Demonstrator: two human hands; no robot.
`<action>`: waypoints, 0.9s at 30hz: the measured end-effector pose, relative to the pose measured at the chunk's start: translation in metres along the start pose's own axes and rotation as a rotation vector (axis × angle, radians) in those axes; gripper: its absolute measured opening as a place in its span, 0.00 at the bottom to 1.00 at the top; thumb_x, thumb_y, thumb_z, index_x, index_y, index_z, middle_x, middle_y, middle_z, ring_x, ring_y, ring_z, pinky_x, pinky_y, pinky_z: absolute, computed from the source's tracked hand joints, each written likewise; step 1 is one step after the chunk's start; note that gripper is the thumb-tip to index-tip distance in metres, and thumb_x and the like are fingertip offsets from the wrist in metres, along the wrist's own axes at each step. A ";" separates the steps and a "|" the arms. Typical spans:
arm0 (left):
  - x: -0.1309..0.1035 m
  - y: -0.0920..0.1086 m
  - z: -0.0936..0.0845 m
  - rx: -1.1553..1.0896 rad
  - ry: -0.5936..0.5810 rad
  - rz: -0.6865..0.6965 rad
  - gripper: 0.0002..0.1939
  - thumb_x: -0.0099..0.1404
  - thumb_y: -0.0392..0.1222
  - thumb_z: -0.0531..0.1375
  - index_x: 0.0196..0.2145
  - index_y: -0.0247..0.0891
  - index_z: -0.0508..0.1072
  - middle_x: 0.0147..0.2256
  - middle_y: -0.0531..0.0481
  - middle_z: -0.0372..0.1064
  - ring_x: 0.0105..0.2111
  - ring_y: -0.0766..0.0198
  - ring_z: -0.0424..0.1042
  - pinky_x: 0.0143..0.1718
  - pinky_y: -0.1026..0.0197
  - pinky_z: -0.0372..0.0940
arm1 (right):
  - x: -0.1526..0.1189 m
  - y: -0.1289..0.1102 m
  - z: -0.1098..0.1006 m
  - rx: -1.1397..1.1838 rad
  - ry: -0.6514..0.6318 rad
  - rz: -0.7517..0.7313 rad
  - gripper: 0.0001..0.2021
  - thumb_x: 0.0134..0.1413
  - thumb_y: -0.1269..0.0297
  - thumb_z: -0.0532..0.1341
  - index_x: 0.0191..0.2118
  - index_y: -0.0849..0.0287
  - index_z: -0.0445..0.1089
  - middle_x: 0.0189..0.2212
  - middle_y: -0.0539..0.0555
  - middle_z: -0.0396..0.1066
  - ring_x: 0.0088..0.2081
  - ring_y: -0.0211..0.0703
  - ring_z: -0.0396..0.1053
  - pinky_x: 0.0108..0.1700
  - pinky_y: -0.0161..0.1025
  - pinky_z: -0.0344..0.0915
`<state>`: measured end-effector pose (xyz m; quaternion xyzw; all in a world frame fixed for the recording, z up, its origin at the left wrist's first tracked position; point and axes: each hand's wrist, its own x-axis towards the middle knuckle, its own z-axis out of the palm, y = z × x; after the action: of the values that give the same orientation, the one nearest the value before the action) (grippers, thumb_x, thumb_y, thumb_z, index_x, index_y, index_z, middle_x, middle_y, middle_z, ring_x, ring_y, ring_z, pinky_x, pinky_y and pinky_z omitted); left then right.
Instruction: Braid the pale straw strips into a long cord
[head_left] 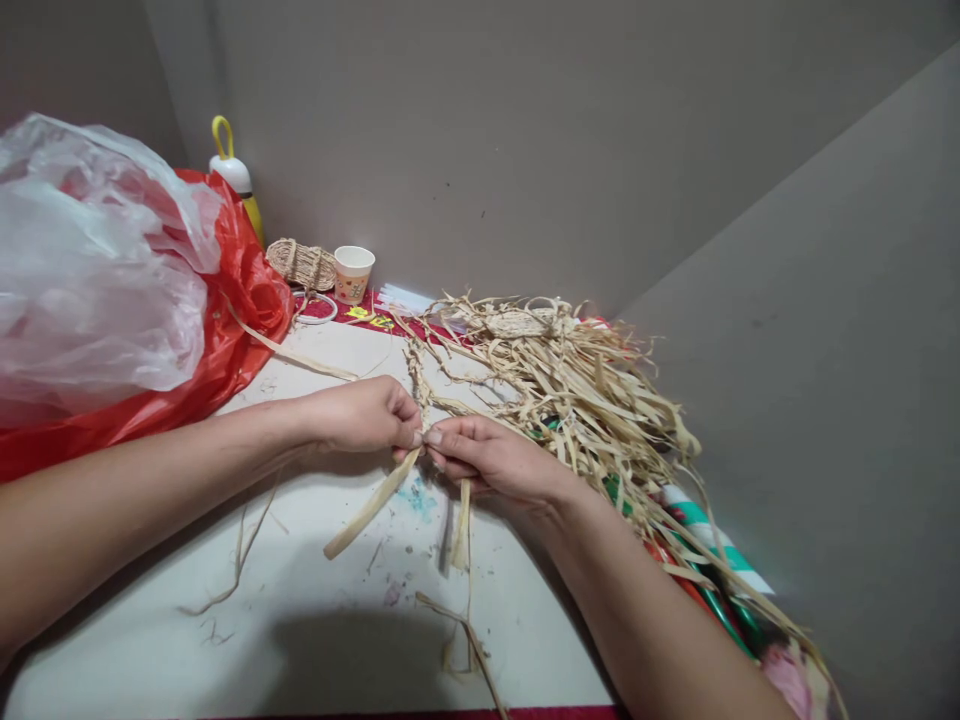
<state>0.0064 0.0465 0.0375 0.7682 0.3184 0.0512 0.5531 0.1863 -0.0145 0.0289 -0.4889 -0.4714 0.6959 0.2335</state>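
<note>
Both hands meet over the middle of a white board, pinching a braid of dried straw point(417, 372). My left hand point(373, 415) has its thumb and fingers closed on the braid's near end. A wide loose strip point(373, 508) hangs from there toward the lower left. My right hand point(480, 452) touches it from the right, thumb and forefinger closed on the same straw. Below the right hand dangles another strip point(462, 525). The finished-looking plait runs away from me, above the hands. The fingertips hide the exact crossing of the strands.
A large heap of dried straw point(592, 390) lies at the right. Red and white plastic bags point(97, 260) bulge at the left. Behind stand a yellow-and-white bottle point(234, 175), a coil of braided cord point(300, 264) and a paper cup point(352, 278). Loose straw bits lie on the white board point(187, 660).
</note>
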 end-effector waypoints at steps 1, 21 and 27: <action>-0.001 0.001 -0.001 0.046 -0.003 0.006 0.11 0.55 0.42 0.55 0.20 0.34 0.69 0.18 0.55 0.63 0.19 0.72 0.54 0.22 0.68 0.47 | 0.001 0.000 0.001 0.026 0.009 0.003 0.17 0.51 0.54 0.60 0.22 0.61 0.60 0.11 0.39 0.47 0.12 0.25 0.38 0.14 0.28 0.36; -0.021 0.033 0.043 0.878 0.137 -0.087 0.07 0.56 0.35 0.55 0.27 0.34 0.74 0.25 0.43 0.71 0.27 0.56 0.70 0.27 0.61 0.57 | 0.007 0.010 0.015 0.278 0.005 0.019 0.18 0.46 0.65 0.58 0.11 0.60 0.54 0.05 0.42 0.48 0.08 0.26 0.44 0.12 0.27 0.41; -0.018 0.022 0.053 0.807 0.246 -0.031 0.04 0.56 0.33 0.57 0.26 0.33 0.72 0.22 0.43 0.68 0.26 0.57 0.69 0.27 0.62 0.59 | 0.008 0.011 0.013 0.358 -0.001 0.032 0.15 0.46 0.67 0.60 0.14 0.61 0.56 0.08 0.41 0.49 0.08 0.25 0.43 0.11 0.26 0.39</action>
<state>0.0242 -0.0106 0.0415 0.9065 0.3880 0.0053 0.1664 0.1729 -0.0190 0.0165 -0.4466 -0.3322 0.7727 0.3052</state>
